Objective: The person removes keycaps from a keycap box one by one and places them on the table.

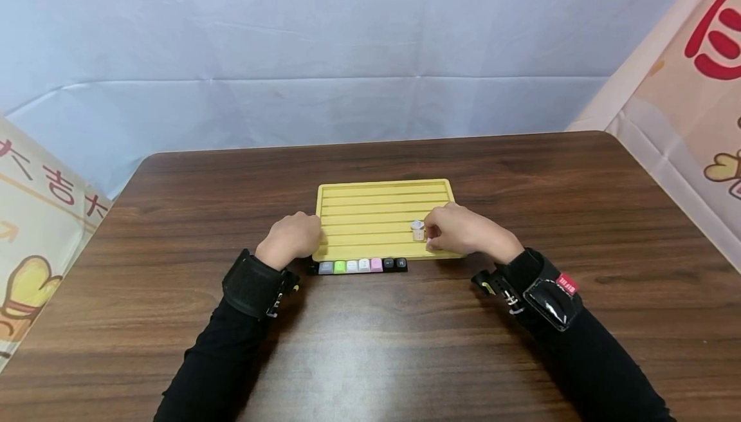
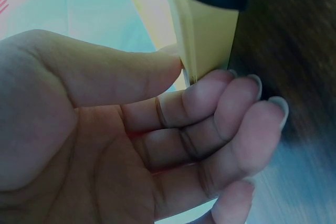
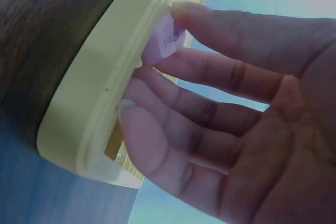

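Observation:
A yellow tray [image 1: 376,219] with long ridges across it lies on the table. My left hand [image 1: 297,234] pinches its left edge, the thumb [image 2: 152,74] on one side of the rim and curled fingers on the other. My right hand [image 1: 460,229] is at the tray's front right part. Between its thumb and index finger it pinches a pale pinkish keycap [image 3: 165,40] marked with small dark letters. The other fingers bend close to the tray's front wall [image 3: 89,98]. In the head view, small pale keycaps [image 1: 417,230] show right at the right fingertips.
Along the tray's front edge runs a row of several keycaps [image 1: 363,266] in grey, green, white, pink and black. The brown wooden table [image 1: 370,332] extends around the tray. A pale cloth [image 1: 347,107] hangs behind it, with printed sheets [image 1: 683,171] at the sides.

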{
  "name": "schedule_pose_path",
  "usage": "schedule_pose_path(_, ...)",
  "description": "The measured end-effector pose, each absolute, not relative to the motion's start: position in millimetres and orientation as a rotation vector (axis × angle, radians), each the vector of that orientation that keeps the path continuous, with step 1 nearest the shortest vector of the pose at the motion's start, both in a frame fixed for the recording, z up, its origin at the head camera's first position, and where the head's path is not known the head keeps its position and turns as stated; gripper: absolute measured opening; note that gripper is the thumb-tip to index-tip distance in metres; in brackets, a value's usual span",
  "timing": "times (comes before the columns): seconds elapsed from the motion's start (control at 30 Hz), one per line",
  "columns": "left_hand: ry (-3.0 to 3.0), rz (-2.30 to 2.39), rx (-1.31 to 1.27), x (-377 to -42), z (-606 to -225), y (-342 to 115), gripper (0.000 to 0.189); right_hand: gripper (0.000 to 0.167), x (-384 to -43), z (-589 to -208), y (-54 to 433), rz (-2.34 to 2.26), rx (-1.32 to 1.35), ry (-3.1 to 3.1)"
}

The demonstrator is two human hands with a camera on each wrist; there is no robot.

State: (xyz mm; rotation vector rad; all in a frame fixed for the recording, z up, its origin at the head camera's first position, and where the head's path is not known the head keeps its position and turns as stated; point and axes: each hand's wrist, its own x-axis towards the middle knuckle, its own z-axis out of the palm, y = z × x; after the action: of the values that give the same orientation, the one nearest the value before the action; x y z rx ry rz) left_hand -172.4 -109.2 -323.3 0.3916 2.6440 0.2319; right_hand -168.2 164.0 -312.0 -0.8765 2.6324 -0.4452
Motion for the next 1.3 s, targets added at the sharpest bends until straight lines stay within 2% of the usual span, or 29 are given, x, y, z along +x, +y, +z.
schedule_pose_path(0.3,2.644,0.229,0.384,-173,-325,-109,0.033,0.012,-165,-306,162,-0.464,-0.844,2.662)
schedule_pose_path(0.67,2.655,0.238,0.375,-173,-325,-109,0.029,0.021,-157,-304,151,-0.445,-0.931,2.652)
schedule_pose_path(1.0,2.653,0.24,0.382,-172,-325,-110,0.028,0.016,-145,-305,141,-0.364,-0.97,2.575)
schedule_pose_path(1.3,2.656,0.24,0.387,-172,-326,-109,0.03,0.026,-141,-310,136,-0.34,-0.972,2.531)
